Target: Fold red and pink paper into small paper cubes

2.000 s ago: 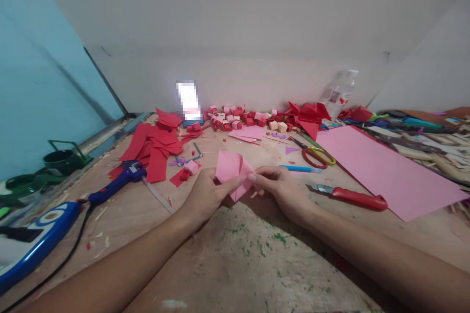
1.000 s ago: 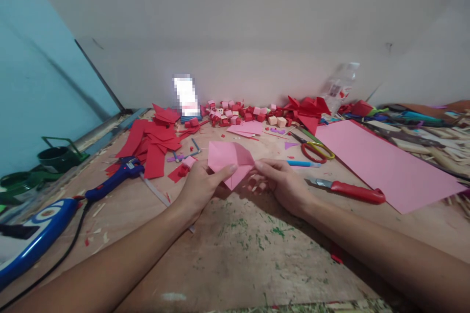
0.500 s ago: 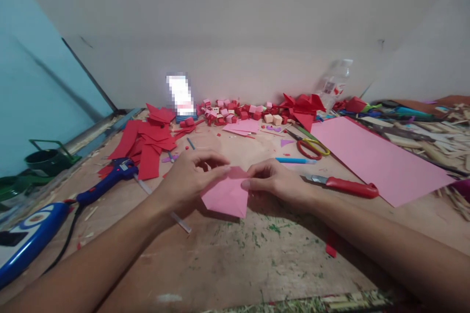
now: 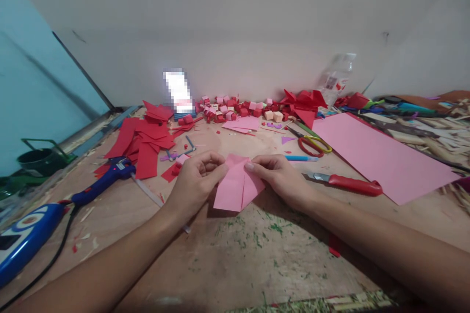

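Note:
Between my hands, just above the table, is a folded piece of pink paper (image 4: 237,186) with a slit or fold line running down its lower part. My left hand (image 4: 200,173) pinches its upper left edge between thumb and fingers. On the upper right edge, my right hand (image 4: 273,173) grips the paper the same way, thumb on top. A blue pen (image 4: 301,158) lies just beyond my right hand. Left of my left hand rests a blue glue gun (image 4: 106,181), a pale glue stick protruding from it. Red paper pieces (image 4: 147,146) are heaped behind the glue gun.
Right of my hands lie a red-handled utility knife (image 4: 354,184), scissors (image 4: 312,144) and a large pink sheet (image 4: 382,156). Small red and pink cubes (image 4: 235,110) line the wall, between a lit phone (image 4: 178,90) and a plastic bottle (image 4: 336,80). Wood strips (image 4: 433,132) pile up far right.
The pink paper has been turned in my hands, and its fold line now faces me. My right thumb has moved up to its top edge. The view has shifted slightly.

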Demonstrator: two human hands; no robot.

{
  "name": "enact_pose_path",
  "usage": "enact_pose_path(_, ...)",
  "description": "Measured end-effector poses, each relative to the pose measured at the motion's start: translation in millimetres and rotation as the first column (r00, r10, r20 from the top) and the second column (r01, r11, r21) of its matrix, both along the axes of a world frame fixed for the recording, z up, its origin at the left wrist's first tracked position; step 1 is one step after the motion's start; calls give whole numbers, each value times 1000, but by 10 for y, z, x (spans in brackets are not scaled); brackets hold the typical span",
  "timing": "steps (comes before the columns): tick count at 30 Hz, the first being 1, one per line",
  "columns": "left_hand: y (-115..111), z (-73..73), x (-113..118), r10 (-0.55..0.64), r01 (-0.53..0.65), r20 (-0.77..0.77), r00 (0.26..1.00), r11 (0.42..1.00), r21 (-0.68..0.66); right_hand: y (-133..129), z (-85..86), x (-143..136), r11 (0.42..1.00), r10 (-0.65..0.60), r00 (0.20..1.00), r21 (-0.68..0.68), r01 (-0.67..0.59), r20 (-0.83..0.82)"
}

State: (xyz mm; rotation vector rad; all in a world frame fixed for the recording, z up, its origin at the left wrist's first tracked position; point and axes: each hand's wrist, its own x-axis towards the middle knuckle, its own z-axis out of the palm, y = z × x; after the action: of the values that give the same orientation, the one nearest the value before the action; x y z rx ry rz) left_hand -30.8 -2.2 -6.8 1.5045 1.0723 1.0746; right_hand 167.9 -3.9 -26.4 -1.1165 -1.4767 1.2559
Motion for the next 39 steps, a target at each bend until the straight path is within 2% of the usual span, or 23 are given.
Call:
enact_pose_path(2, 14, 3, 1, -97, 94, -41, 994, 994, -56, 4, -4, 2, 1000, -1, 1000, 21, 1, 16)
enact_pose_path(4, 26, -6, 0, -145, 134, -104, 984, 986, -102, 2, 2, -1, 1000, 3, 1000, 24, -3, 11)
enact_pose_path(10, 45, -57, -21, -74, 66, -72, 995, 991, -114, -19, 50, 6, 982, 122, 993, -144, -121, -2)
enact_pose_path(21, 40, -45, -39, -83, 77, -123, 989, 996, -52, -22, 40, 15, 988, 98, 994, -124, -90, 55)
enact_pose_path(28, 10, -24, 8, -148, 137, -138, 979, 986, -91, -31, 93, -13, 992, 90, 991, -98, -80, 103)
enact_pose_path(39, -25, -18, 41, -125, 111, -160, 979, 989, -98, -24, 64, -13, 991, 85, 992, -109, -75, 93)
